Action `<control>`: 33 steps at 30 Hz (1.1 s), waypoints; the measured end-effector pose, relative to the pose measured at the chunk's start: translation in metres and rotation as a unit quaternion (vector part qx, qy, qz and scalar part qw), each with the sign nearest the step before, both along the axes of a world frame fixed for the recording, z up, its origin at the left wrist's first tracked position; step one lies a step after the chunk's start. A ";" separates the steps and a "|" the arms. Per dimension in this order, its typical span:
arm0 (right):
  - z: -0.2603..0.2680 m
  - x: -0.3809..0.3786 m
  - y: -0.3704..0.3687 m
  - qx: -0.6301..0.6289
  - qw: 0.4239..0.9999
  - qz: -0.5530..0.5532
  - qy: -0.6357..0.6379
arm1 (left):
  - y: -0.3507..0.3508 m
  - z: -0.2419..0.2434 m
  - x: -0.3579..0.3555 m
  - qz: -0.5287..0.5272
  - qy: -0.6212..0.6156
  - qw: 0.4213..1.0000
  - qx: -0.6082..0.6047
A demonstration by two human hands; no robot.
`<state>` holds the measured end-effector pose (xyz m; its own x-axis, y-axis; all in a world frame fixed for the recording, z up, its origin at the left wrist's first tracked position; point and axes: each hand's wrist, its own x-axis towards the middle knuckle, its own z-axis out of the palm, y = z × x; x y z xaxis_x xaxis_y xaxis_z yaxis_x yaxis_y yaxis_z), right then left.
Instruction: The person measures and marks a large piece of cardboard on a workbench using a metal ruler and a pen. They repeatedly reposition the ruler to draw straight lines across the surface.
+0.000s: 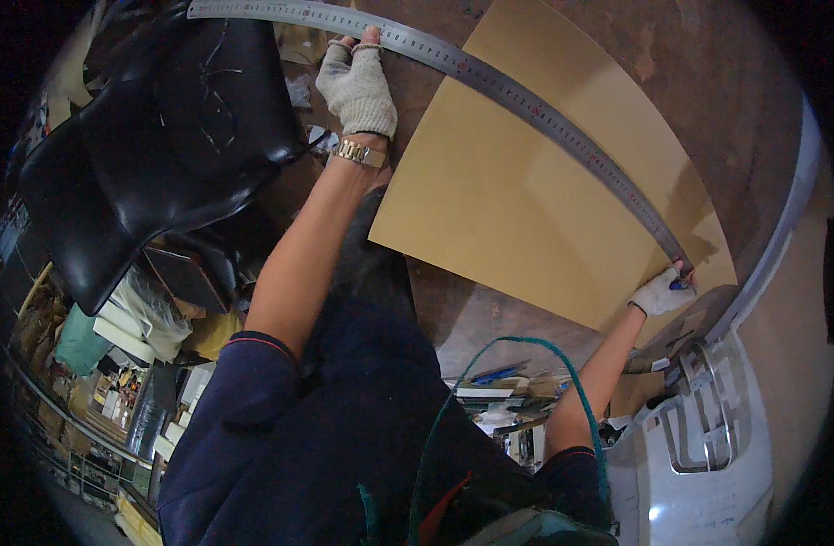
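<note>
A long steel ruler (pixel 499 85) runs across a tan sheet (pixel 471 177) and past its left edge; the wide-angle view makes it look bent. My left hand (pixel 359 89), in an off-white fingerless glove, grips the ruler's near edge left of the sheet, fingertips on the metal. Near the sheet's right corner, my right hand (pixel 663 293), gloved likewise, holds the ruler's other end. A small dark blue object (pixel 679 284) shows at the right fingers; its kind cannot be made out. Beneath the sheet is a brown worn work surface (pixel 717 116).
Black glossy leather-like material (pixel 171 136) drapes at the left. White rolls (pixel 123 341) and a green bundle (pixel 82 341) lie below it. A pale panel with slotted cutouts (pixel 717 437) stands at the lower right. A teal cord (pixel 574 368) loops before my torso.
</note>
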<state>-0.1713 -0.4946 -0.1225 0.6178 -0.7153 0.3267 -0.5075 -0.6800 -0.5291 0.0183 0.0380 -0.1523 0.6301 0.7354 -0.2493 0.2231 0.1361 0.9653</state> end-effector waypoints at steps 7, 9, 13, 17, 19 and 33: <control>0.006 0.004 0.009 -0.009 0.999 -0.008 0.041 | 0.000 0.002 -0.001 0.000 0.004 1.000 -0.008; 0.007 0.004 0.008 -0.029 0.998 -0.004 0.056 | -0.002 0.004 0.000 -0.004 -0.010 1.000 -0.003; 0.008 0.005 0.007 -0.061 0.995 0.006 0.079 | -0.002 0.004 0.001 0.005 -0.009 1.000 0.002; 0.008 0.008 0.009 -0.057 0.995 0.006 0.084 | -0.001 0.004 -0.001 -0.001 -0.004 0.999 -0.032; 0.006 0.006 0.006 -0.066 0.994 -0.006 0.091 | -0.003 0.007 0.000 0.001 0.012 0.999 -0.035; 0.005 0.006 0.004 -0.074 0.993 0.000 0.094 | -0.003 0.007 0.001 -0.007 0.012 1.000 0.026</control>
<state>-0.1652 -0.4908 -0.1175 0.6779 -0.6683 0.3064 -0.5882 -0.7430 -0.3192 0.0190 0.0351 -0.1448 0.6351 0.7386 -0.2260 0.2474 0.0827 0.9654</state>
